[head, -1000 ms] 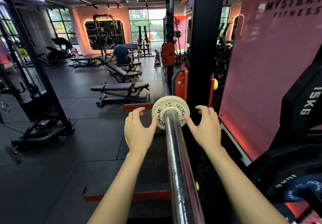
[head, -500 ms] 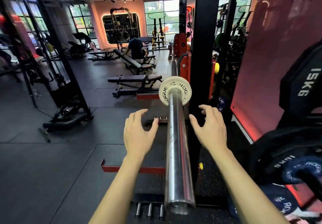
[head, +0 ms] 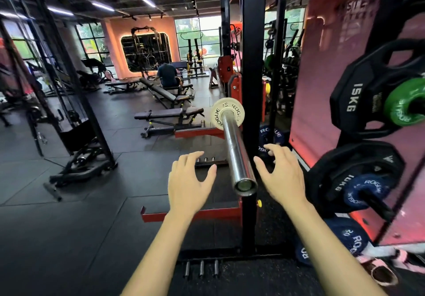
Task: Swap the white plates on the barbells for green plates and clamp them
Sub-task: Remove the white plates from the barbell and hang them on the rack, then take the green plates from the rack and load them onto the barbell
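A small white plate [head: 226,114] sits far up the chrome barbell sleeve [head: 236,152], whose open end faces me. My left hand [head: 189,184] hovers to the left of the sleeve's end, fingers spread, holding nothing. My right hand [head: 281,173] hovers to the right of it, also open and apart from the bar. A green plate [head: 403,104] hangs on a storage peg at the right, in front of a black 15 kg plate [head: 358,102].
A black rack upright [head: 250,65] stands just right of the bar. A lower peg holds a black plate [head: 340,176] and a blue plate [head: 363,192]; more blue plates [head: 354,240] lie on the floor. Benches [head: 170,115] and a seated person [head: 167,76] are farther back.
Both hands have let go of the white plate and drawn back along the sleeve to its end. My view has pulled back and turned right, bringing the green plate into sight.
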